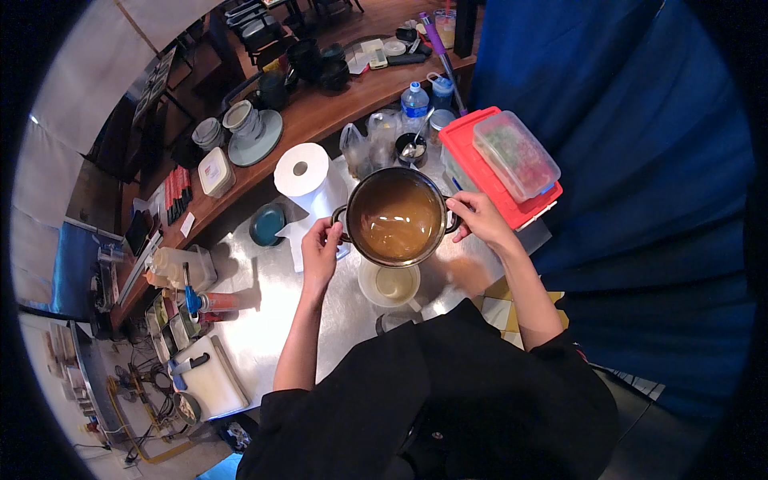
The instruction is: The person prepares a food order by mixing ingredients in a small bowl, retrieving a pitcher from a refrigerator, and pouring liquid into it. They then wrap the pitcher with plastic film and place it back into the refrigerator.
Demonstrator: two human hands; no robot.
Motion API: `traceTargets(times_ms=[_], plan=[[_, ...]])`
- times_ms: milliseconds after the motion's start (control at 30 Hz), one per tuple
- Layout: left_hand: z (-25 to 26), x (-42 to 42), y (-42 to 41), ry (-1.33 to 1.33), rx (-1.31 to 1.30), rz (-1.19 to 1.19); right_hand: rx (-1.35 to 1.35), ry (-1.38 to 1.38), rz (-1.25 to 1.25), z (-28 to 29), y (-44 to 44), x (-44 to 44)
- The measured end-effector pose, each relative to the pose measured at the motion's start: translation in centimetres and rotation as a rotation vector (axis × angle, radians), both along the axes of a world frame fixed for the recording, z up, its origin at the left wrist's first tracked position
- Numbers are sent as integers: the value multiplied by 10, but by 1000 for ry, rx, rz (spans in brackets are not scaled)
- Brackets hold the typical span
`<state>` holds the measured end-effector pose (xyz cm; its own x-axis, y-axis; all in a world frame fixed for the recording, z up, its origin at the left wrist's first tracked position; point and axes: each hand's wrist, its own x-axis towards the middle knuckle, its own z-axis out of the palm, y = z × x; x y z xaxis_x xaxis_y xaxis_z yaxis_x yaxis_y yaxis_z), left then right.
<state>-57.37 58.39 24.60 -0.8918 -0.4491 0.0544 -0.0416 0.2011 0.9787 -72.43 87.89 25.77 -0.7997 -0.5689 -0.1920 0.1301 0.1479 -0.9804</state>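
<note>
A dark two-handled pot [354,237] of brown, glossy liquid [393,213] is held up over the steel table. My left hand [321,249] grips its left handle, and my right hand [480,219] has hold of the right one. Partly covered by the pot's near rim, a whitish, translucent vessel [399,287] with pale contents stands closer to me. A large roll of white paper towel [306,171] is upright beyond my left hand, its loose sheet hanging down toward the tabletop.
Right of the pot, a clear food box [516,156] rests on a red-lidded container [459,141]. Behind are a water bottle [414,105] and a black bowl with spoon [411,147]. To the left are a blowtorch [210,302], a cutting board [213,378] and a knife [191,363].
</note>
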Motion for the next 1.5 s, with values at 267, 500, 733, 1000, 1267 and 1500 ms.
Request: traceTargets(times_ms=[267, 500, 733, 1000, 1267, 1500], plan=[[-22, 18, -26, -33, -13, -63, 26, -58, 72, -7, -19, 7], [-29, 30, -31, -34, -50, -72, -10, -62, 93, -14, -27, 10], [-32, 38, -27, -23, -62, -45, -29, -31, 121, -19, -28, 13], [-33, 45, -25, -27, -96, -23, -37, 14, 132, -23, -29, 15], [-24, 52, -18, -46, -116, 20, -35, 44, 147, -20, -28, 21], [-24, 56, -18, -48, -165, 41, -40, 67, 151, -16, -27, 25]])
